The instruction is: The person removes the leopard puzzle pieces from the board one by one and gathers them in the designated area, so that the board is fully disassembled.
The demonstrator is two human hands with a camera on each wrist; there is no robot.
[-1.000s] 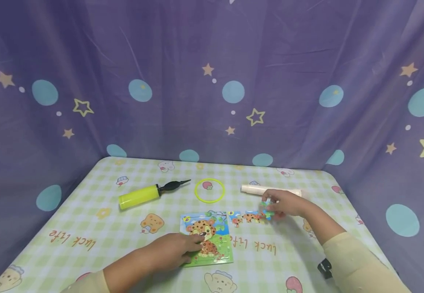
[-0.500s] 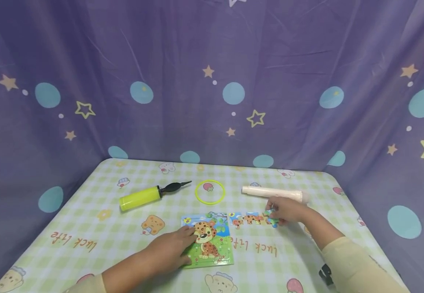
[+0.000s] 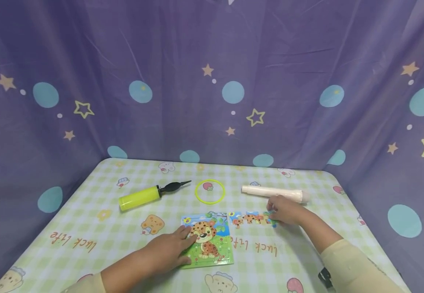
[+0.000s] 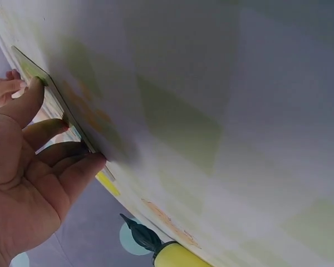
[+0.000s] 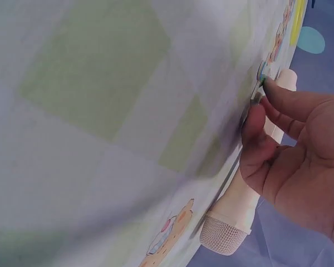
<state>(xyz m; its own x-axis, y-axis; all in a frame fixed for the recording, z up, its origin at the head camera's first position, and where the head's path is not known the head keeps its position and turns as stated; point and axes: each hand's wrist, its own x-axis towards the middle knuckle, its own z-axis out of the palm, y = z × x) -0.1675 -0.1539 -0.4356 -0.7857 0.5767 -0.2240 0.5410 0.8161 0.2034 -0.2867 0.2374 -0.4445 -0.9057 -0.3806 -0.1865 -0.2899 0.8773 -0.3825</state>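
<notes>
A square leopard-picture puzzle board lies flat on the table. My left hand rests at its left side, fingers extended over the edge; the left wrist view shows the thumb and fingertips touching the board. To the board's right, leopard puzzle pieces lie in a row, another puzzle piece at its left end. My right hand is at the right end, pinching a blue-green puzzle piece between thumb and fingers, low at the table. Most of that piece is hidden by the fingers.
Behind the right hand lies a pale microphone. A yellow hand pump with a black nozzle is at the left back, and a yellow ring sits near the middle. A black object shows by the right sleeve.
My right hand has brought the blue-green piece slightly right and down to the row's right end. The left fingers have drawn back from the board's middle toward its left edge.
</notes>
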